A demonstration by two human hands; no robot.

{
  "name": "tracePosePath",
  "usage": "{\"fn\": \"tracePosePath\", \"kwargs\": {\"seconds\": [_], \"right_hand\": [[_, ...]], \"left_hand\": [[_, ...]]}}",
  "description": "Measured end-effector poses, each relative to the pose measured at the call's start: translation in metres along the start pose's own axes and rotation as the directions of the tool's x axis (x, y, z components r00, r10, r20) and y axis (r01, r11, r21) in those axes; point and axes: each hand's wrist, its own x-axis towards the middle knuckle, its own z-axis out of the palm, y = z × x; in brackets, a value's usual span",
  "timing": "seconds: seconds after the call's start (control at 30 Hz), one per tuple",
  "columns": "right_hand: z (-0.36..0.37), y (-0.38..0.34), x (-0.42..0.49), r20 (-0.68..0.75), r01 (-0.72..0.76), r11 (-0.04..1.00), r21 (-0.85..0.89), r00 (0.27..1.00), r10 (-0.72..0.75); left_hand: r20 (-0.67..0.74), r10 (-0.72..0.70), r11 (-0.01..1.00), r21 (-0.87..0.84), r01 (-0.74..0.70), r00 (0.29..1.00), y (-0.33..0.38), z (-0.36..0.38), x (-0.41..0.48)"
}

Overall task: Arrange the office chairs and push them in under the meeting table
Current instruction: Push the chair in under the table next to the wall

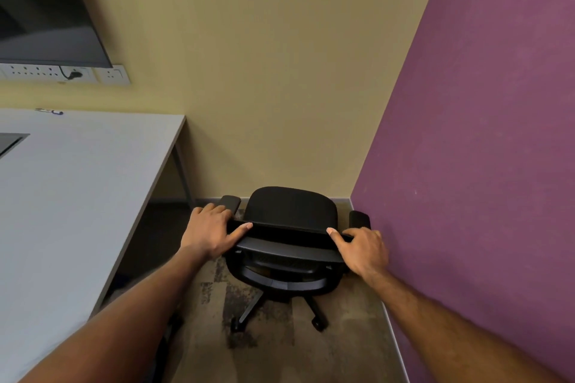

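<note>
A black office chair on castors stands in the room's corner, its seat facing the yellow wall and its back towards me. My left hand grips the left end of the backrest's top edge, fingers over the far side and thumb along the near side. My right hand grips the right end of the same edge in the same way. The white meeting table fills the left side, and its right edge runs beside the chair. The chair stands outside the table, to the right of its far corner.
A purple wall stands close on the right, almost touching the chair's right armrest. The yellow wall closes the far side. A dark screen and a socket strip hang at the upper left. Patterned carpet lies below.
</note>
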Motion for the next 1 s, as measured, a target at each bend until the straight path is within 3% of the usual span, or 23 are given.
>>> {"fn": "tracePosePath", "kwargs": {"seconds": [0.17,0.6,0.8,1.0], "right_hand": [[-0.002,0.026,0.006,-0.143,0.008,0.984,0.175,0.99,0.017],[-0.014,0.061,0.04,-0.176,0.275,0.951,0.143,0.952,-0.249],[-0.027,0.076,0.069,-0.15,0.278,0.949,0.149,0.955,-0.256],[-0.036,0.089,0.103,-0.162,0.344,0.923,0.169,0.934,-0.319]], "left_hand": [[-0.047,-0.051,0.997,-0.064,0.048,0.998,0.033,0.001,-0.018],[-0.059,-0.16,0.984,-0.094,0.154,0.985,0.073,-0.004,-0.038],[0.01,-0.183,0.97,-0.164,0.182,0.983,0.094,-0.001,-0.032],[-0.007,-0.187,0.948,-0.264,0.179,0.982,0.118,0.007,-0.038]]}}
